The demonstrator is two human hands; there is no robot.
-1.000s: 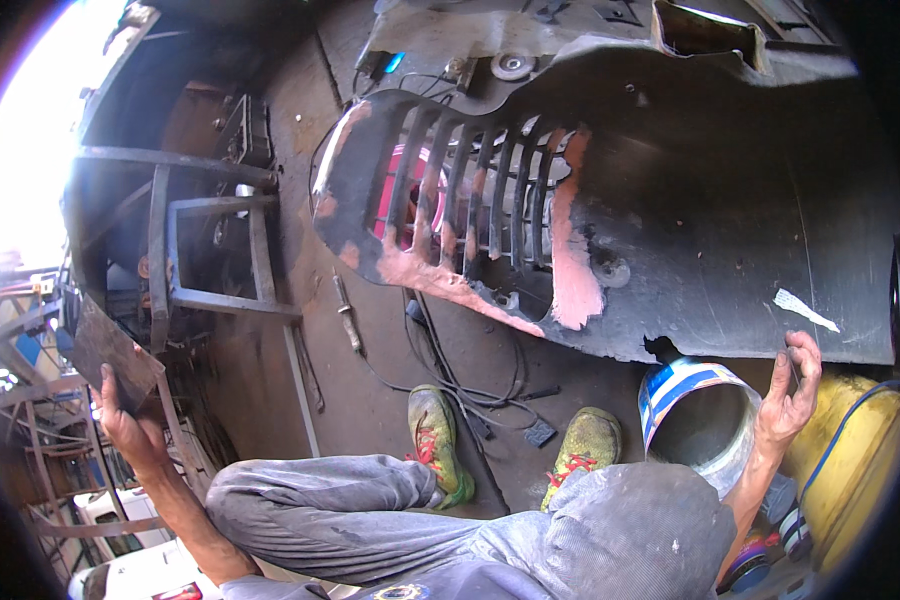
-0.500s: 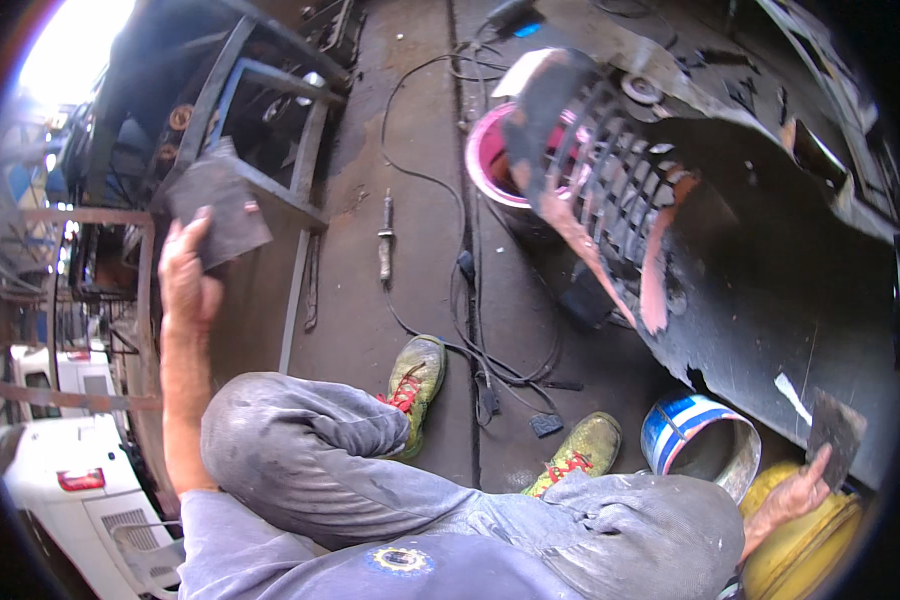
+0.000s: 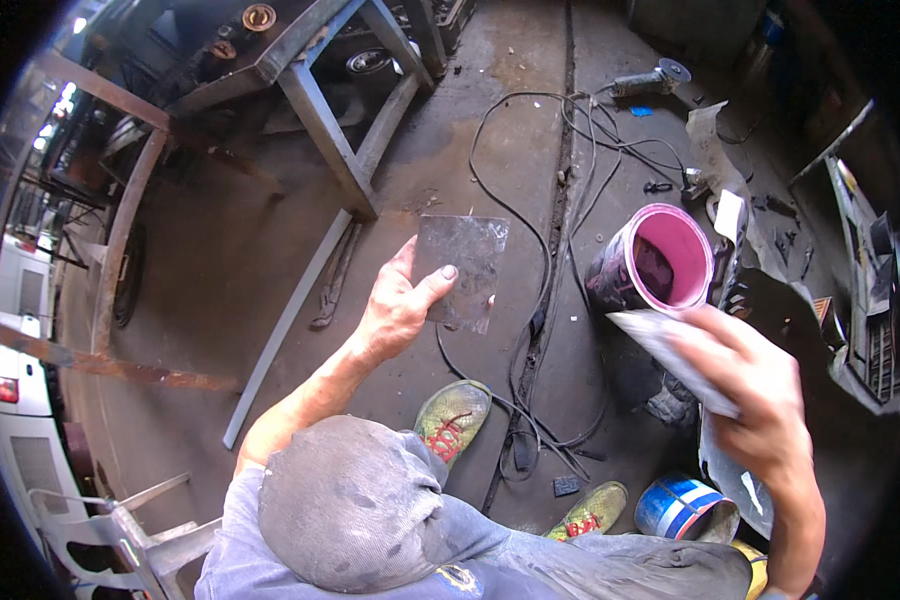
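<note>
My left hand (image 3: 395, 310) grips a thin dark square plate (image 3: 460, 265) by its left side, the thumb lying over its face. My right hand (image 3: 755, 385) is smeared by motion, its fingers closed on a flat pale-looking plate (image 3: 670, 355). That plate slants just below the mouth of a bucket (image 3: 705, 250) with a pink inside and some dark contents. Whether the plate touches the bucket, I cannot tell. Behind my right hand a dark torn panel with a grille (image 3: 736, 285) is mostly hidden.
A blue-and-white striped tin (image 3: 680, 505) lies near my right knee. Cables (image 3: 485, 165) loop across the floor by my shoes, with an angle grinder (image 3: 650, 82) beyond. At the left stand a steel frame (image 3: 320, 125) and a rusty frame (image 3: 120, 240); a grey bar (image 3: 285, 335) lies beside them.
My right hand has come up from the lower right to beside the bucket, with a plate in it. The plate in my left hand is lower and nearer the middle. The view has shifted.
</note>
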